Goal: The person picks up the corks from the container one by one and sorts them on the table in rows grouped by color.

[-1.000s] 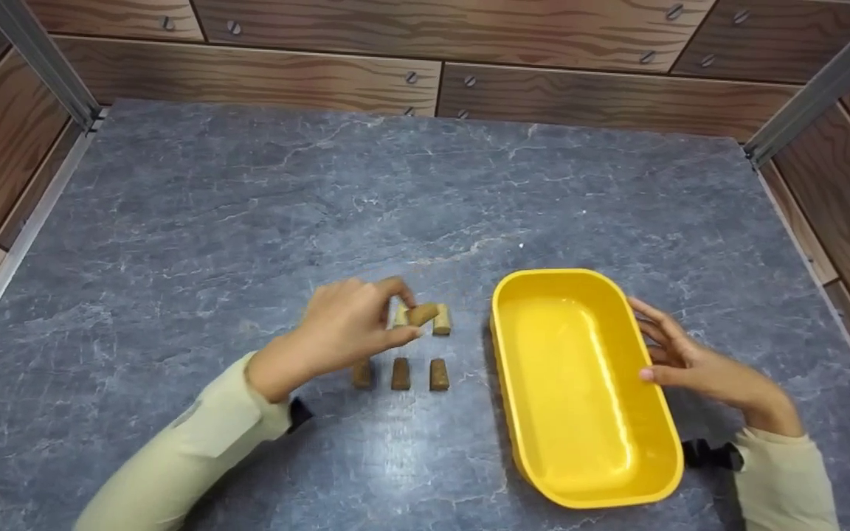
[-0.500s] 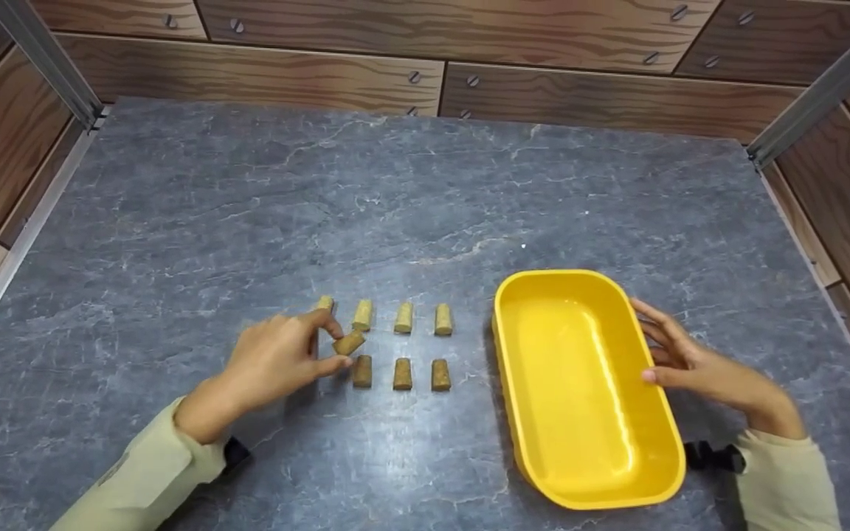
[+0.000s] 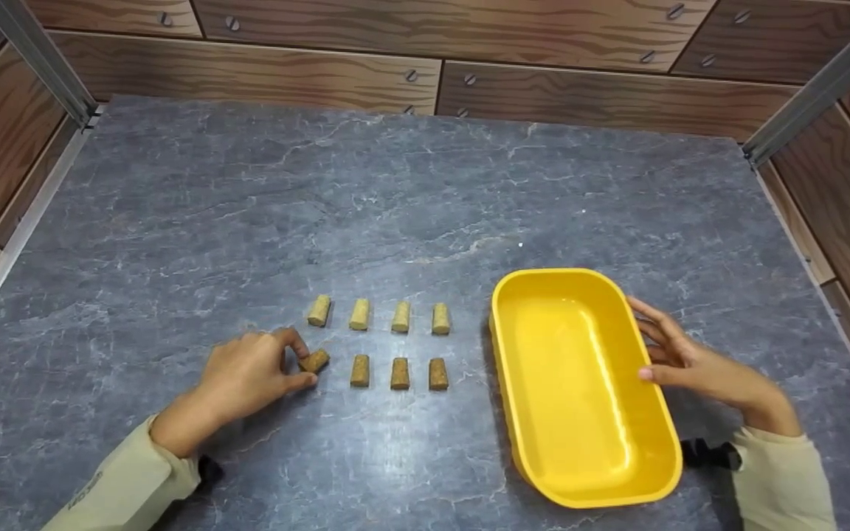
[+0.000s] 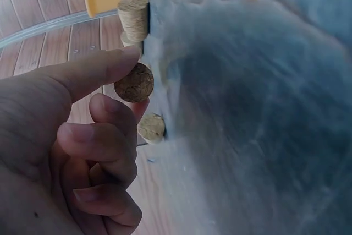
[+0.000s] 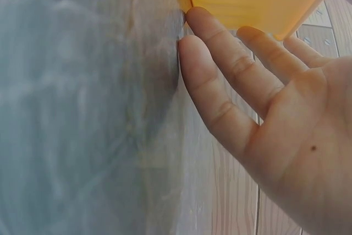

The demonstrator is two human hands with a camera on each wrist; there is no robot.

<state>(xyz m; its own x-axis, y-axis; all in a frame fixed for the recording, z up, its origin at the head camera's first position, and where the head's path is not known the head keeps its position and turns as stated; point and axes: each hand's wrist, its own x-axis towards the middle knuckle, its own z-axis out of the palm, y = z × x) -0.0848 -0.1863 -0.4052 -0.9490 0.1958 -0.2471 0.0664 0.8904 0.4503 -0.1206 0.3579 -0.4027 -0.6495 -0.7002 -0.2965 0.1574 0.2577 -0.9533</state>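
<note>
My left hand [image 3: 248, 372] pinches a brown cork stopper [image 3: 315, 361] between thumb and index finger, low over the table at the left end of the nearer row. In the left wrist view the round end of this cork [image 4: 134, 83] faces the camera, and the other fingers curl loosely below. To its right lie three darker corks [image 3: 400, 374]. Behind them runs a row of several paler corks [image 3: 359, 314]. My right hand [image 3: 698, 369] holds the right wall of a yellow plastic tub [image 3: 502, 354], thumb over the rim and fingers along the outside [image 5: 220, 89].
Grey marble-patterned tabletop [image 3: 322, 184] surrounds everything. Wood-patterned panels [image 3: 263, 70] wall the back and both sides, with metal posts [image 3: 801, 96] at the far corners. The tub stands right of the corks, and no contents show inside it.
My left hand has carried the brown cork leftward and down, from above the paler row to the left end of the darker row. The right hand and tub have stayed put.
</note>
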